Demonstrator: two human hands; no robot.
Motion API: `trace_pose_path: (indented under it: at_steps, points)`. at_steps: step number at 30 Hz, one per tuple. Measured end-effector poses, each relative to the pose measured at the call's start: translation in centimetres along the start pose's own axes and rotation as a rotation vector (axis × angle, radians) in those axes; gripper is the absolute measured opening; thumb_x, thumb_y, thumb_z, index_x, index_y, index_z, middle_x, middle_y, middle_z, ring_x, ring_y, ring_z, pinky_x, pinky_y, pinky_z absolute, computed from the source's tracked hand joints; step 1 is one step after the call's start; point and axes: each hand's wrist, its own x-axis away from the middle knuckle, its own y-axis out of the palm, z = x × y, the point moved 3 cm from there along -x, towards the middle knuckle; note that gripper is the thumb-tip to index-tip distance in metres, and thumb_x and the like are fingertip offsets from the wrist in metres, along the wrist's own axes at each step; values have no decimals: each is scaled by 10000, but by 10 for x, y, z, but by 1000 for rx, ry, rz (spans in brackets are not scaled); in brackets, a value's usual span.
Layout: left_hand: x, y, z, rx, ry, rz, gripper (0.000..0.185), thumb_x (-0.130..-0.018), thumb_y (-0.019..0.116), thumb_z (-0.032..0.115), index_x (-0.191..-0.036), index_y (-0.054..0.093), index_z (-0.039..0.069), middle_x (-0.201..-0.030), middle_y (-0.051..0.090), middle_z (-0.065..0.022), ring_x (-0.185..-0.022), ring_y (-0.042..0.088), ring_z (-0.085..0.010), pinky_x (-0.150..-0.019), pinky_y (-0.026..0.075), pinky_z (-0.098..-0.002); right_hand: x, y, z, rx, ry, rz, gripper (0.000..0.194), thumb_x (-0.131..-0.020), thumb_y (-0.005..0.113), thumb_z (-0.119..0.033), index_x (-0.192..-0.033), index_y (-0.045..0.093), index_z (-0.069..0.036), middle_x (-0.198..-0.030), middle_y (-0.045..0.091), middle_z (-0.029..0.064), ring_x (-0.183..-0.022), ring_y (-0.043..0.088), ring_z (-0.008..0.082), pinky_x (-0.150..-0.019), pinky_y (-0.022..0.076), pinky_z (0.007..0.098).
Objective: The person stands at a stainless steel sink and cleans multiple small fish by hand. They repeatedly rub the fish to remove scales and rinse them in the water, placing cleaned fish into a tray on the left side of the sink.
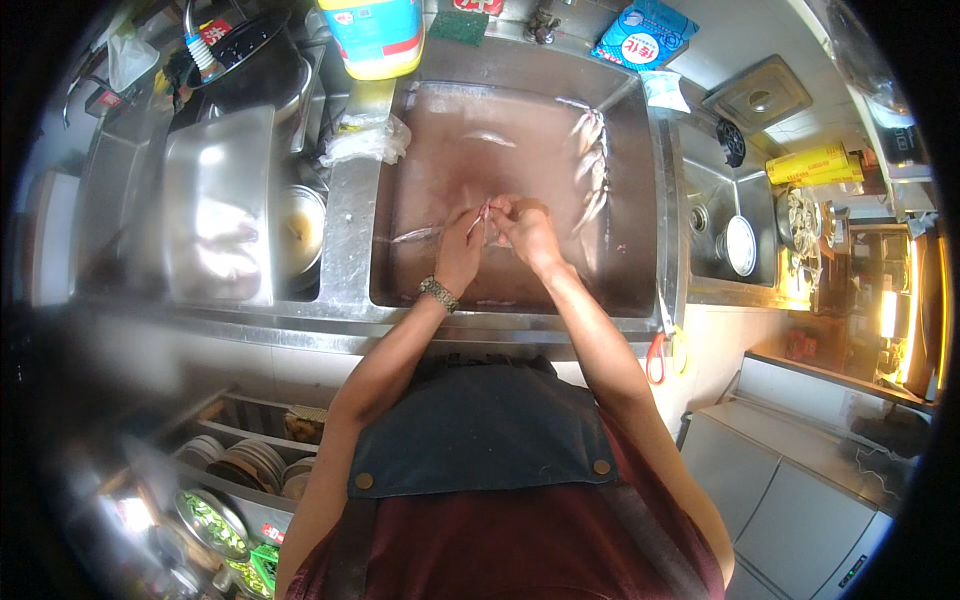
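Observation:
Both of my hands meet over a stainless steel sink (517,66) that holds cloudy reddish water. My left hand (459,251), with a watch on its wrist, grips a small slender fish (486,211). The fingers of my right hand (526,229) pinch at the same fish; they partly hide it. One silvery fish (417,234) lies left of my left hand, and another fish (489,138) lies farther back. Along the sink's right side is a row of several small fish (592,161).
Scissors (660,354) with red and yellow handles rest at the sink's front right corner. A crumpled plastic bag (371,142) lies on the left divider, below a detergent jug (373,41). A steel sheet (217,210) covers part of the left basin. Another sink (720,259) is to the right.

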Motion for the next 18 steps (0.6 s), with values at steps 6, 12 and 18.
trace_pose_path:
  at_steps: [6, 12, 18]
  points:
    - [-2, -4, -1, -179, 174, 40, 239, -871, 508, 88, -1075, 607, 13, -987, 583, -168, -871, 574, -331, -766, 457, -378, -3, -1, 0, 400, -303, 45, 83, -840, 622, -48, -899, 603, 7, -740, 562, 0, -644, 494, 73, -583, 441, 238]
    - [-2, -10, -4, -186, 175, -16, 230, -869, 518, 94, -1060, 625, 25, -967, 592, -163, -873, 579, -323, -762, 454, -379, 0, -2, 7, 334, -318, 77, 113, -807, 641, -63, -876, 588, 9, -735, 582, 16, -686, 505, 73, -646, 457, 246]
    - [0, -13, 2, -18, 23, -35, 223, -881, 532, 117, -1052, 641, 25, -868, 581, -118, -725, 585, -219, -684, 456, -327, 8, 2, 5, 394, -339, 141, 140, -781, 638, -82, -884, 586, -1, -766, 645, 79, -698, 603, 134, -687, 498, 280]
